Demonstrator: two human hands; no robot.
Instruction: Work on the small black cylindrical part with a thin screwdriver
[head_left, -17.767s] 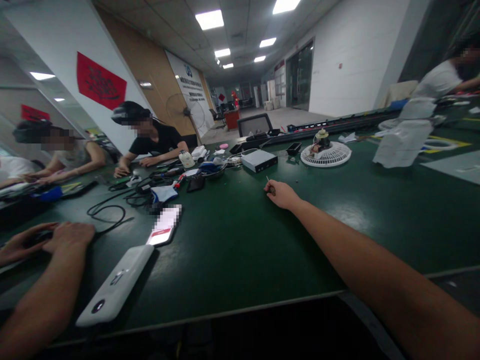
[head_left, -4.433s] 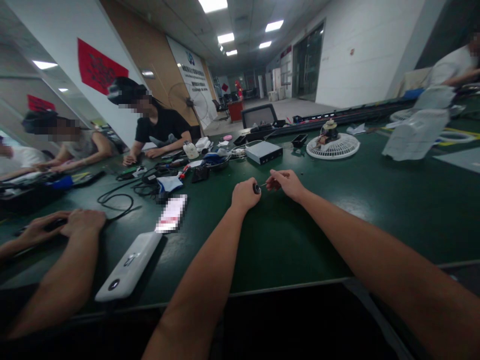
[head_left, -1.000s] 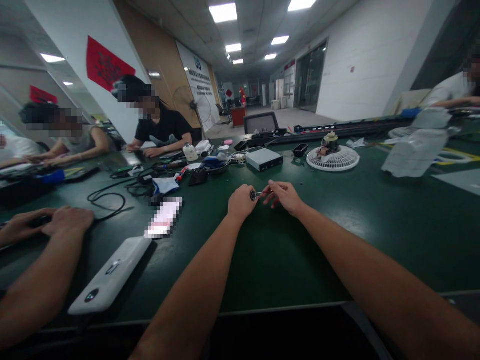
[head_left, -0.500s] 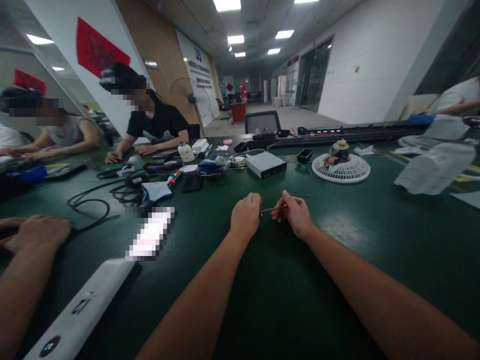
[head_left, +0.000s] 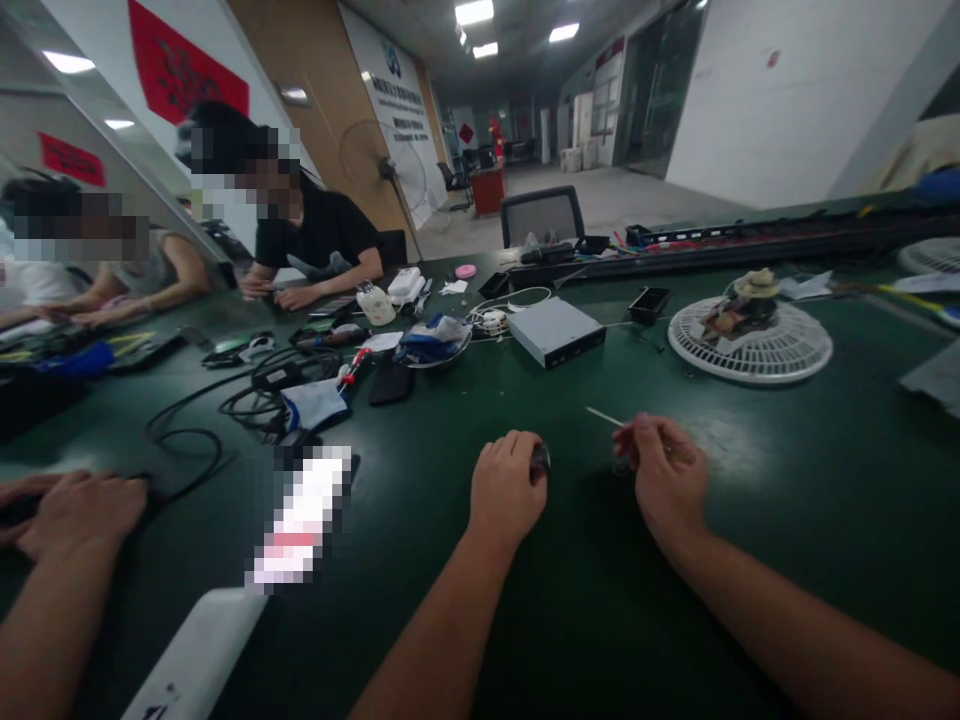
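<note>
Forearms [head_left: 442, 630] reach forward, left fingers [head_left: 520, 447] curled over, right fingers [head_left: 649, 436] pinched together.

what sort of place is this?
Probably an office used as an electronics workshop: a white grille bearing a motor-like part, on a green table, and a lettered wall sign behind.

A white wall [head_left: 787, 110] meets dark glass doors [head_left: 654, 110]; ceiling panels [head_left: 563, 32] shine above grey floor [head_left: 615, 205] (the far end is dim); a mesh-backed chair [head_left: 541, 215] stands beyond the bench [head_left: 420, 470].
</note>
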